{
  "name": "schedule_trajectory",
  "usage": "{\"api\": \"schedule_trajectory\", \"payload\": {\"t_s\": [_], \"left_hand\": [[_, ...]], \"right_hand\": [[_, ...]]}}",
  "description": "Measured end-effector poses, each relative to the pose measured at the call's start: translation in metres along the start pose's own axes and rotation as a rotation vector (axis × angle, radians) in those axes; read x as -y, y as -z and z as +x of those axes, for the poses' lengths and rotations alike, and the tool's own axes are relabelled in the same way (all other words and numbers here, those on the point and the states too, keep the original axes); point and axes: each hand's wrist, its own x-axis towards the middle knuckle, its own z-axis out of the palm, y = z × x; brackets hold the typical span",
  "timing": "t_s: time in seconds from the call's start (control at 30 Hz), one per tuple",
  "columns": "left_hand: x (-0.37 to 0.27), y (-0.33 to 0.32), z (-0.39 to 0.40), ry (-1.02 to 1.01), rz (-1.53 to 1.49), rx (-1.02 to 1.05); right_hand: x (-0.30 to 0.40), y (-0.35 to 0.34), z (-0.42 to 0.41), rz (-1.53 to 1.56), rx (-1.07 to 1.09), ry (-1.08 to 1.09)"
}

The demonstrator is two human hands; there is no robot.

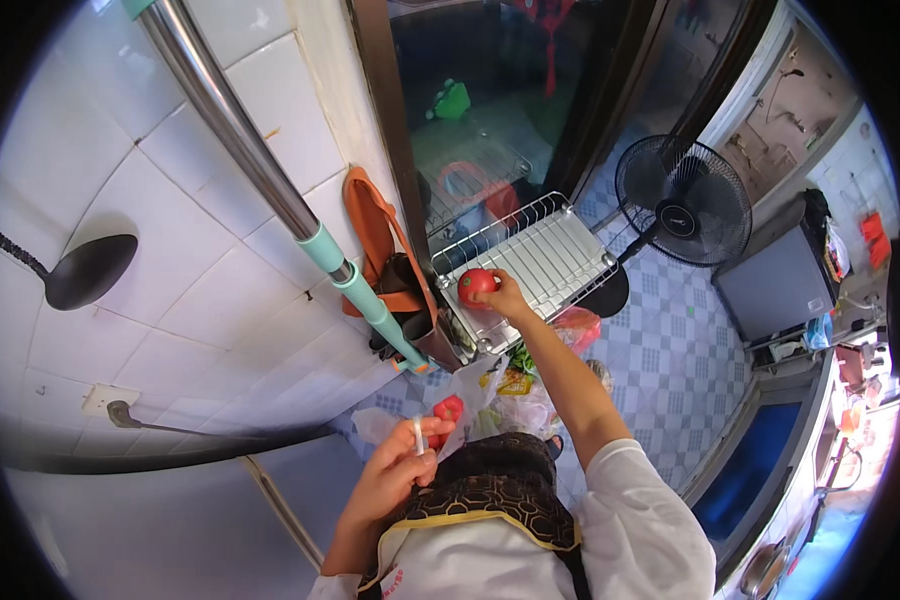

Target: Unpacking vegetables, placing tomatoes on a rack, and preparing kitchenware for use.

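Note:
My right hand (508,300) grips a red tomato (475,286) from its right side, over the near left end of a metal wire rack (547,259). Whether the tomato touches the rack, I cannot tell. Close to my waist, my left hand (394,472) pinches the white handle of a thin, translucent plastic bag (471,394). More red produce (448,409), probably tomatoes, shows in the opening of that bag. Below my right forearm, other plastic bags (521,412) hold leafy greens (523,358) and a yellow packet.
A metal pole with mint-green grips (262,150) slants along the tiled wall on the left. An orange-brown bag (375,225) hangs beside the rack. A black pedestal fan (679,210) stands beyond it. A black ladle (94,270) hangs on the wall; a small grey fridge (772,277) stands right.

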Motion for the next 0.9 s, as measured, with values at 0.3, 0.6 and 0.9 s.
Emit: {"api": "schedule_trajectory", "payload": {"t_s": [0.3,0.6,0.9], "left_hand": [[-0.015,-0.008,0.001,-0.040,0.033,0.002],[-0.024,-0.033,-0.012,-0.049,-0.106,0.221],[-0.030,-0.041,-0.031,-0.068,-0.085,0.226]], "right_hand": [[0.062,0.001,-0.059,-0.724,-0.444,0.337],[0.017,-0.078,-0.148,-0.871,0.835,0.406],[-0.010,-0.080,-0.153,-1.473,0.544,0.521]]}}
